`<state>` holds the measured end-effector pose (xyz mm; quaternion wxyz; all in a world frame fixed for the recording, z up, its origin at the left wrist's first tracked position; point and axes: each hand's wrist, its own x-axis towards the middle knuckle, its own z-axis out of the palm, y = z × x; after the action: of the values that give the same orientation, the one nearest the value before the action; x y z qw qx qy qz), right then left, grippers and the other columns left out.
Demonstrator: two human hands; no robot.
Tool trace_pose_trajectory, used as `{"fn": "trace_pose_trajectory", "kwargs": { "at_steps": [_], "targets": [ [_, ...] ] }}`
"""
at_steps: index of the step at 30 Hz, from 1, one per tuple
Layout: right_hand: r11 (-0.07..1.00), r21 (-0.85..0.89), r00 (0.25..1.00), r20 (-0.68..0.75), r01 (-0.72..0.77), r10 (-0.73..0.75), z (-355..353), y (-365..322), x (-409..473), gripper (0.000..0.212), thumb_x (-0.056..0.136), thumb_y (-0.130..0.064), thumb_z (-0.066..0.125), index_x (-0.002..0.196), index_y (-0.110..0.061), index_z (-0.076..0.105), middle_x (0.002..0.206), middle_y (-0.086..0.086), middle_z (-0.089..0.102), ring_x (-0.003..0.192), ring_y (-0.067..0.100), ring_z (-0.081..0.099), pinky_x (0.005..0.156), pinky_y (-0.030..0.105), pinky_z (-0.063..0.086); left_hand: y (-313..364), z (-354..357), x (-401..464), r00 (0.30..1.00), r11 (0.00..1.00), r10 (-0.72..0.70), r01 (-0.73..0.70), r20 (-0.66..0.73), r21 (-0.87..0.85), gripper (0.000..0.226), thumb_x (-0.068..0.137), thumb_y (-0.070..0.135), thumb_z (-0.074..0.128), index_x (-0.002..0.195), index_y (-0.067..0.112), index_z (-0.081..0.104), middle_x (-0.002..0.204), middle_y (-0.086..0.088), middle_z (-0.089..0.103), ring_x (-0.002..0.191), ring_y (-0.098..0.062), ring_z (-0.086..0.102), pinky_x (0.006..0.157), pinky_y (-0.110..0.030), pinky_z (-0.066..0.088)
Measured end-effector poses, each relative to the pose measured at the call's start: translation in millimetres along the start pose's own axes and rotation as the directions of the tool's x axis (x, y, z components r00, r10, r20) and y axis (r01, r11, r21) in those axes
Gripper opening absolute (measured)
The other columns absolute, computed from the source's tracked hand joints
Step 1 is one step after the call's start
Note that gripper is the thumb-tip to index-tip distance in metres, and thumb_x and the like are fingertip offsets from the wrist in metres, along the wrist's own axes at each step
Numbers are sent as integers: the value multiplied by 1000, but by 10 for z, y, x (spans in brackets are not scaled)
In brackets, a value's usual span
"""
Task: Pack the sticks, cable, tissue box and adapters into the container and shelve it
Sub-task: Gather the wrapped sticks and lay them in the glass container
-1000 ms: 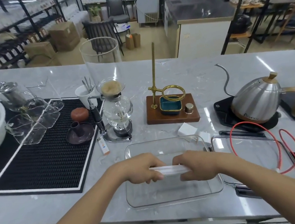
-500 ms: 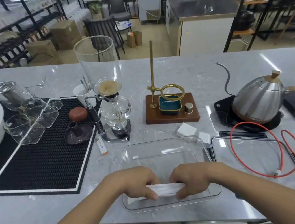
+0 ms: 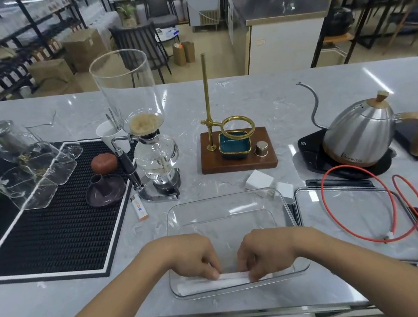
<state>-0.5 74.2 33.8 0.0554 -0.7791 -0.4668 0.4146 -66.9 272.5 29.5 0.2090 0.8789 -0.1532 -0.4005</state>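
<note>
Sticks (image 3: 214, 282) pinched between left grip (image 3: 189, 257) and right grip (image 3: 265, 253), both closed on them, low inside clear container (image 3: 223, 210) on desk (image 3: 275, 100). Adapters (image 3: 259, 179) beyond, red cable (image 3: 356, 204) rightward.

Both hands, the left hand (image 3: 189, 259) and right hand (image 3: 265, 251), fill the near end of the clear container (image 3: 226, 209), leaving its far half open. Just behind its far right corner sit two white adapters (image 3: 259, 179). The lid (image 3: 350, 219) lies close on the right, a red cable (image 3: 357, 207) looped over it (reaching there means crossing the loop). The counter (image 3: 139, 283) left of the container is bare up to the black mat (image 3: 52, 234).
</note>
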Motion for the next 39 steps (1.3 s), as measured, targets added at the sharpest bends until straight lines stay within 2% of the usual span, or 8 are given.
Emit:
{"fn": "trace_pose_trajectory", "kwargs": {
  "at_steps": [4,7,9,14,22,28,34,39],
  "targets": [
    [999,39,1000,-9,-24,24,-28,41,-13,21,87,-15,63,106,-15,71,102,4,73,81,11,59,75,23,47,0,8,9,1000,1000,-28,28,-14,-10,23,94,20,62,115,21,74,99,-3,76,54,9,53,64,-15,45],
    [999,47,999,-25,-21,22,-5,65,11,18,85,-16,66,103,-14,71,100,4,73,82,15,62,75,25,49,-35,39,31,997,998,-64,63,-52,-12,20,87,23,71,106,20,77,99,3,77,72,-4,63,78,-26,55],
    [998,54,999,-38,-25,27,26,67,36,18,83,-17,70,100,-15,70,98,4,73,87,19,66,77,29,52,-33,51,36,992,996,-81,79,-92,-31,18,82,25,77,99,18,79,97,3,78,77,-6,64,77,-26,55],
    [998,62,996,-78,-31,36,106,60,109,18,79,-20,76,94,-15,68,95,4,72,85,20,65,78,33,53,-15,58,51,984,993,-119,116,-134,-32,23,69,33,87,81,16,78,73,3,73,64,-10,62,67,-32,56],
    [997,64,995,-88,-47,52,116,13,146,16,79,-18,78,91,-12,70,94,5,73,76,15,57,74,28,49,122,81,90,980,985,-160,167,-119,46,22,70,25,87,79,9,75,49,10,52,40,-2,44,45,-17,38],
    [996,78,995,-82,-51,58,118,8,145,18,78,-18,79,91,-11,69,83,0,67,76,15,58,73,28,49,95,114,125,980,985,-172,174,-102,18,25,66,26,90,76,10,74,52,7,54,43,-5,47,47,-19,39],
    [998,48,998,-59,-32,34,57,5,93,25,79,-27,78,98,-13,68,83,-6,62,76,14,56,70,26,47,83,57,107,982,983,-182,182,-39,-27,32,70,31,87,90,12,73,80,0,70,60,-7,57,54,-20,46],
    [1000,24,997,-80,-19,21,80,28,92,27,77,-27,79,96,-13,68,83,-6,61,75,15,55,67,25,44,88,94,140,981,983,-181,181,-66,-1,31,67,31,89,86,13,72,82,-2,72,66,-11,59,62,-28,50]
  ]
}}
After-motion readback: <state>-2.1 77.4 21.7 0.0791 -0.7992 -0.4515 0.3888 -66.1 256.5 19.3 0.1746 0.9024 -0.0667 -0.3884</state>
